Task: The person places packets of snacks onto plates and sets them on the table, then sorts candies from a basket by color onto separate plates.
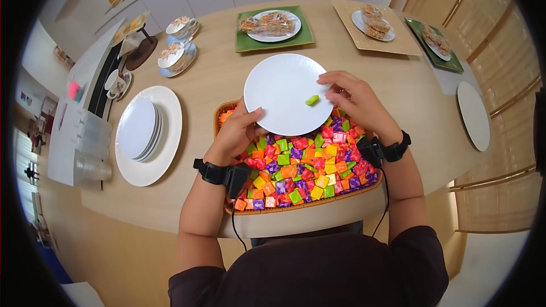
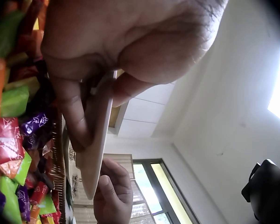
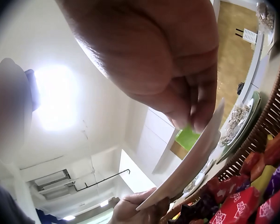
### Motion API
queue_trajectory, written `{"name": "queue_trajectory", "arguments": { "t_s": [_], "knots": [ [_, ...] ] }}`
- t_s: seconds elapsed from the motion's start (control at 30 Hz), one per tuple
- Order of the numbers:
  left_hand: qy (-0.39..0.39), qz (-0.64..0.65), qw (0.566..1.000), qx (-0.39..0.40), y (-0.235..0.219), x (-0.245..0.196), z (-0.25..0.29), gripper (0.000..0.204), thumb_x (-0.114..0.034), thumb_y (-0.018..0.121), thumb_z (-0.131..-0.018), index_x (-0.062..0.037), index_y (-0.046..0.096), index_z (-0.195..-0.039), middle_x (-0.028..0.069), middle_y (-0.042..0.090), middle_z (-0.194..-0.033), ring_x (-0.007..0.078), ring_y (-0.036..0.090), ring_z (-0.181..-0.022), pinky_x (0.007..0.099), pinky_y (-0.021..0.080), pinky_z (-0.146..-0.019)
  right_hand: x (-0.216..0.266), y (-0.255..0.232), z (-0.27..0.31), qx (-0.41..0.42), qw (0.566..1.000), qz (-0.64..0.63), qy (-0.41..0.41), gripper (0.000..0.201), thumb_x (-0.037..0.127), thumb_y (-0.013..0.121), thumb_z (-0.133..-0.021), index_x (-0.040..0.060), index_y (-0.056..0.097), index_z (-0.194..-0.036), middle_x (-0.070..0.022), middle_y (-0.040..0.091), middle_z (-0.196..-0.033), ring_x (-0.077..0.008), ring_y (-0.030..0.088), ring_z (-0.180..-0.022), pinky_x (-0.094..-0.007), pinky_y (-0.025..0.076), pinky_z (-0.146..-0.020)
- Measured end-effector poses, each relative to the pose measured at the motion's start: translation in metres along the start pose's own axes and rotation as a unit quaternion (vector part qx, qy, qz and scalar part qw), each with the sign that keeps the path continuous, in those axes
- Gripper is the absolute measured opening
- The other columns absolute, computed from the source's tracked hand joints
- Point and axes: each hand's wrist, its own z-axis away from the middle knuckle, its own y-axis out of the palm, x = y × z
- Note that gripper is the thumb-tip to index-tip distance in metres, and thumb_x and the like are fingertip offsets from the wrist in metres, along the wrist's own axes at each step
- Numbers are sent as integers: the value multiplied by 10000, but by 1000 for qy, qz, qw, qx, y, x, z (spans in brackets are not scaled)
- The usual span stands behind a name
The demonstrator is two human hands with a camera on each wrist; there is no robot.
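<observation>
My left hand (image 1: 242,131) grips a round white plate (image 1: 281,88) at its near-left rim, thumb on top and fingers underneath, as the left wrist view shows. The plate is held up over the far side of a wicker basket (image 1: 218,118) full of wrapped candies (image 1: 296,153) in red, orange, yellow, green and purple. One green-wrapped candy (image 1: 311,100) lies on the right part of the plate. Beside it, my right hand (image 1: 355,99) reaches over the plate's right rim, fingers loosely bent and parted from the thumb. In the right wrist view, its fingertips overlap the green candy (image 3: 187,137).
To the left, stacked white plates (image 1: 136,128) sit on a large oval platter (image 1: 165,162). Cups on saucers (image 1: 177,59) stand farther back. Wrapped snacks lie on plates over a green tray (image 1: 250,42), a tan board (image 1: 347,14) and another green tray (image 1: 452,62). A white plate (image 1: 473,116) rests at right.
</observation>
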Motion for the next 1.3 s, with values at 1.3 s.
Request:
{"name": "queue_trajectory", "arguments": {
  "t_s": [1.3],
  "knots": [
    [78,51,996,-15,-2,-2,-1,517,-102,445,-865,-77,231,-1335,102,418,-1265,220,482,-1114,362,462,-885,7,-43,-23,56,986,129,90,131,95,565,-783,16,516,-875,-91,547,-792,-177,555,-739,-291,431,-631]
  ]
}}
